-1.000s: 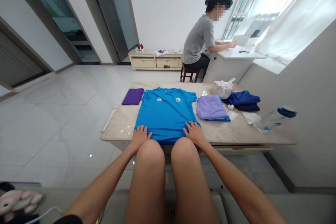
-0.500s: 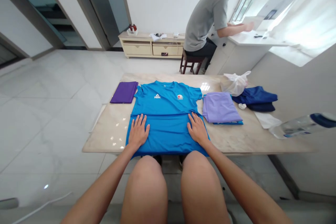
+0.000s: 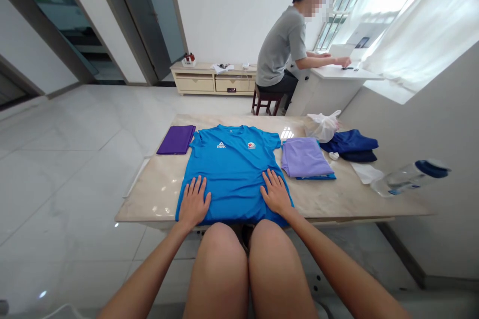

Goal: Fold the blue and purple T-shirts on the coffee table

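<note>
A blue T-shirt [image 3: 234, 164] lies spread front up on the marble-topped table [image 3: 149, 192], its collar at the far side and its hem at the near edge. White logos mark its chest. My left hand [image 3: 194, 202] rests flat on the shirt's lower left, fingers apart. On the lower right, my right hand [image 3: 276, 192] lies flat too, fingers spread. Neither hand grips the cloth. Slight wrinkles run across the fabric between them.
Left of the shirt lies a folded purple cloth [image 3: 176, 139]. To the right are a folded lavender garment [image 3: 305, 157], a plastic bag [image 3: 324, 125], dark blue clothing [image 3: 354, 142] and a water bottle [image 3: 407, 178]. Beyond, a person [image 3: 280, 50] sits on a stool at a white desk.
My hands have slid slightly toward the near edge, still flat. The crosswise fold in the shirt has smoothed out. My knees have come together, and the view has tilted up a little.
</note>
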The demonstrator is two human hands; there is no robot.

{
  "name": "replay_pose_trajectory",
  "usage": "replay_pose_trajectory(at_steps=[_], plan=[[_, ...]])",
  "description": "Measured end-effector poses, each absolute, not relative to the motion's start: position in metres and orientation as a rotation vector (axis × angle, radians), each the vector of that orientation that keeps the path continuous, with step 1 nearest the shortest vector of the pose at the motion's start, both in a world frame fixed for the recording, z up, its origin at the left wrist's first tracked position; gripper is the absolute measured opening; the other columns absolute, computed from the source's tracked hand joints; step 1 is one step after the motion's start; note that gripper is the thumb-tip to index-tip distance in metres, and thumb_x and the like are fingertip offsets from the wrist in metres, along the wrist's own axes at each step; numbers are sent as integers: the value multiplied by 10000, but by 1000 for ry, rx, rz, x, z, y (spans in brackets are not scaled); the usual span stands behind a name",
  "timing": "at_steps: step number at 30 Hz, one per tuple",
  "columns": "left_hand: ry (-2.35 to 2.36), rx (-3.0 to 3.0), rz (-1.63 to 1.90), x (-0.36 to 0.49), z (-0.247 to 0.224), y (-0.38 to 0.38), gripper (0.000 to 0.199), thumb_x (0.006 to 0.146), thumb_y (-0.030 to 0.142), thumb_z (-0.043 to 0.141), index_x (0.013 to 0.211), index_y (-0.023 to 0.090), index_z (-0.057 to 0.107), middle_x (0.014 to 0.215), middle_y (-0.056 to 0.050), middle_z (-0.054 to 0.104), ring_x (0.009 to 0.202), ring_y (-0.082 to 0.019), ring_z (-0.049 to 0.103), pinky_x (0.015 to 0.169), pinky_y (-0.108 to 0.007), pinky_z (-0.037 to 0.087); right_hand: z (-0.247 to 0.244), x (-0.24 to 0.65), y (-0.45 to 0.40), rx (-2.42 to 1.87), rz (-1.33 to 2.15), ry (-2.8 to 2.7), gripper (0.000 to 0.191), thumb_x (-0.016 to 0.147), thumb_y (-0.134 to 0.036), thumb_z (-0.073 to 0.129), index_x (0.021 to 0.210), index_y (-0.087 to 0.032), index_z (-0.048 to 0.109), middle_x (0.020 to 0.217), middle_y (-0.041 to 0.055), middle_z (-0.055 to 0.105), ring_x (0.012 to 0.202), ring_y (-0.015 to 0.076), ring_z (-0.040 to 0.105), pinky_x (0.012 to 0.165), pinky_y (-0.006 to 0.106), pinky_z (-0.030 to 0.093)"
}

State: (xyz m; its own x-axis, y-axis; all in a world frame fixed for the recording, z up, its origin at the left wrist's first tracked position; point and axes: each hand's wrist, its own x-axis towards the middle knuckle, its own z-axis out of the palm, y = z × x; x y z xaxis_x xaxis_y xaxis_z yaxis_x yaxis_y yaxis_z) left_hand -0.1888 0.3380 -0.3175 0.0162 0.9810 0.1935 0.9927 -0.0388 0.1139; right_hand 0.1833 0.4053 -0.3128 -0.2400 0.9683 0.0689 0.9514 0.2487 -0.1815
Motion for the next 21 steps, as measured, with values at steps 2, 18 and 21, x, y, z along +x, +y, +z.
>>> replay_pose_trajectory(at_steps=[2, 18, 21], plan=[[-2109, -2215, -334, -194, -320, 351, 707, 1151, 487, 359, 1780, 172, 426, 1845, -129, 388, 1732, -371, 343, 1418, -616, 299, -311, 185, 428, -1868, 261, -2346, 688, 1168, -491, 396, 1799, -218, 415, 1891, 85, 291, 1751, 309, 282, 1414, 519, 237], [-2046, -2314, -296, -200, -316, 498, 720, 1158, 489, 341, 1803, 169, 363, 1872, -116, 336, 1754, -327, 296, 1434, -582, 282, -310, 160, 556, -1761, 88, -2290, 635, 1173, -425, 353, 1728, -168, 525, 1830, 124, 428, 1668, 308, 415, 1395, 508, 264], [-2067, -2279, -337, -198, -315, 486, 762, 1152, 507, 346, 1813, 130, 317, 1877, -139, 315, 1765, -340, 260, 1436, -599, 265, -309, 160, 540, -1786, 76, -2324, 654, 1177, -433, 355, 1759, -162, 478, 1866, 122, 350, 1714, 317, 351, 1406, 514, 246]])
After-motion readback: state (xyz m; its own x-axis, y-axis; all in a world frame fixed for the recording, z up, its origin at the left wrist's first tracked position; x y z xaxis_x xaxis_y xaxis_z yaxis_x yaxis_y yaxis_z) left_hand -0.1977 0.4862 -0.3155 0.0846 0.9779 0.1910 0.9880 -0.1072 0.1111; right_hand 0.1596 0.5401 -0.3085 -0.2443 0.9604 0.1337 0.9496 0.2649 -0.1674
